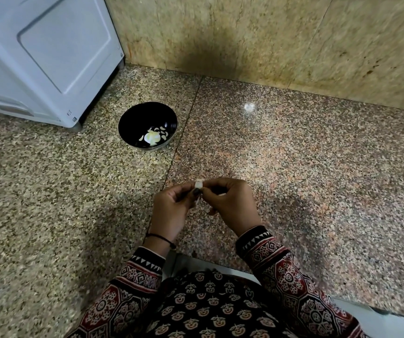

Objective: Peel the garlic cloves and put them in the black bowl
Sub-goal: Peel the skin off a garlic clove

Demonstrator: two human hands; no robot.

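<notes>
Left grip (pixel 171 211): fingers curled, thumb and fingertips pinching the clove's left side; the thumbnail looks dark.
Right grip (pixel 234 203): fingers curled, pinching the same clove from the right, thumb tip meeting the left thumb.
Clove (pixel 198 184): small and pale, held between the fingertips of both grips above the table, near the middle of the scene, nearer than the bowl and to its right. A thin pale sliver shows just below it between the grips; whether it is skin I cannot tell.
Bowl (pixel 134 117): black and round, standing on the table, far and left of the grips, well apart from them, near the appliance's corner.
Bowl contents (pixel 152 138): a few pale garlic pieces lying at the bottom, toward its near right side.
Table (pixel 305 172): speckled granite; a dark seam runs from far to near, passing just right of the bowl.
Appliance (pixel 45 57): white, boxy, at the far left.
Wall (pixel 281 32): tan stone, along the far edge.
Spot (pixel 249 107): small, white, blurred, on the table far right of the bowl; cannot tell what it is.
Wrist band (pixel 160 239): black thread on the left wrist.
Sleeves (pixel 281 264): dark, patterned red and black.
</notes>
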